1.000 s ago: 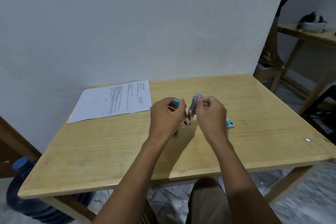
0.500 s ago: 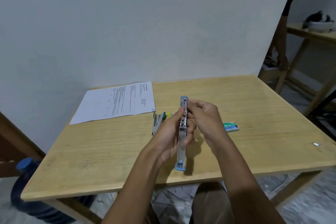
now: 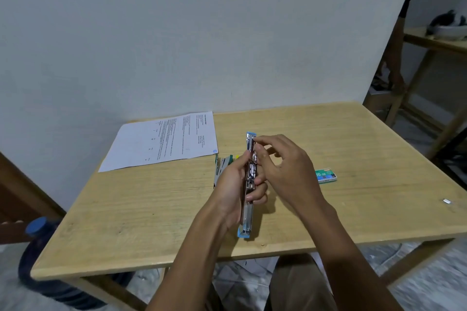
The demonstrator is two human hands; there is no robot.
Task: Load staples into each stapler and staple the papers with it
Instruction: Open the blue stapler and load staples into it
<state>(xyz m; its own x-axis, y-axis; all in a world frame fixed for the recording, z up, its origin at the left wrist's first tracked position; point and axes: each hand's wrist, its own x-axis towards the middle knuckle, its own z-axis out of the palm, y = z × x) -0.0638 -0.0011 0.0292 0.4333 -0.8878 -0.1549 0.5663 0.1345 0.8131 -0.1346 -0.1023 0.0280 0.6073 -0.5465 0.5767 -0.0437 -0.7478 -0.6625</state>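
Observation:
A blue stapler is swung open into one long straight strip, metal track facing me, held upright above the wooden table. My left hand grips its middle from the left. My right hand pinches its upper half with thumb and forefinger; I cannot make out whether a staple strip lies under the fingertips. A green stapler lies on the table behind my left hand, partly hidden. A green staple box lies to the right. Printed papers lie at the back left.
A small metal piece lies near the table's right edge. The wall stands right behind the table. A blue-capped water bottle sits on the floor at the left. At the right, another person's arm hangs beside a wooden shelf.
The blue stapler went from folded between both hands to opened out straight. My left hand now grips its middle, and my right fingers have shifted up toward its top end.

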